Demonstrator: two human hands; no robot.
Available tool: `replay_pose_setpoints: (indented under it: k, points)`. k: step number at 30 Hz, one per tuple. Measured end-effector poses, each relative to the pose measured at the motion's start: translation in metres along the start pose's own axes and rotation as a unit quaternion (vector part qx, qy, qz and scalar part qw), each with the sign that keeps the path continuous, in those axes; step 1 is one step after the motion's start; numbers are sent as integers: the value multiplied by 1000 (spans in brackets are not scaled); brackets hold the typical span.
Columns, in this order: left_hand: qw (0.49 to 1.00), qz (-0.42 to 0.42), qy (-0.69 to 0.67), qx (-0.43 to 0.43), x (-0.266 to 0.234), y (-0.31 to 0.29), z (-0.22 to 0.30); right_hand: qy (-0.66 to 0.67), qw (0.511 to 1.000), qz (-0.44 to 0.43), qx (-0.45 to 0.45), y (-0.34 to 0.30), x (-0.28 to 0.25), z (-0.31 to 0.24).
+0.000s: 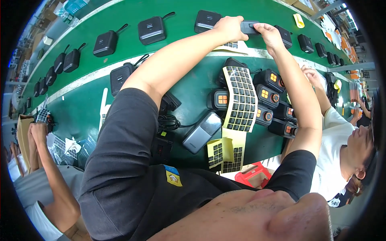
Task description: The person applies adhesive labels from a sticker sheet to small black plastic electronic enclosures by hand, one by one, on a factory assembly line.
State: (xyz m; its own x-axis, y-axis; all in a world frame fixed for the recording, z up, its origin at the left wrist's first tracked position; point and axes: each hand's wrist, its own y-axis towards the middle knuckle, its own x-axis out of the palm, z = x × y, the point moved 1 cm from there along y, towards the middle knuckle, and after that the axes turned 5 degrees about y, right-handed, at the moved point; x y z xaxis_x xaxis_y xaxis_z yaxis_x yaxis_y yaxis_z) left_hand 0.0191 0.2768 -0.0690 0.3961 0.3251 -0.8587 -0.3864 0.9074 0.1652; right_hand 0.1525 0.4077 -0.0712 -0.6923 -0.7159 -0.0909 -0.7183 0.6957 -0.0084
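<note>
Out at the far side of the bench, both arms reach to one small dark grey box-shaped device [250,27]. My left hand [230,29] grips its left end. At its right side my right hand [269,35] has thumb and fingers closed on it. Just left of my left hand sits a black square speaker-like unit [207,21] on the green belt. Another black unit [284,37] stands right behind my right hand, partly hidden. Under my hands, part of a yellow sheet with dark pieces [237,47] shows.
Black strapped units [152,30] line the green belt [128,16]. Nearer lie a yellow sheet of black stickers [241,96], black devices with orange buttons [265,94], a grey power bank [202,131] and a coiled black cable [171,122]. A co-worker in white [333,148] sits at right, another person's hands [37,132] at left.
</note>
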Motion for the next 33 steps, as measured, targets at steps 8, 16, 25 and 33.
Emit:
replay_pose_setpoints:
  k: [8,16,25,33]
  points:
    - [1000,-4,1,-5,2,5,6,-92,994,38,-40,2,0,4]
    - [1000,9,-10,2,10,14,16,-230,948,128,-179,5,-7,6]
    - [999,-28,-8,32,5,10,28,-300,952,25,-61,11,-44,-12]
    - [984,117,-127,-46,-84,-54,23,-252,959,-126,-37,8,-88,17]
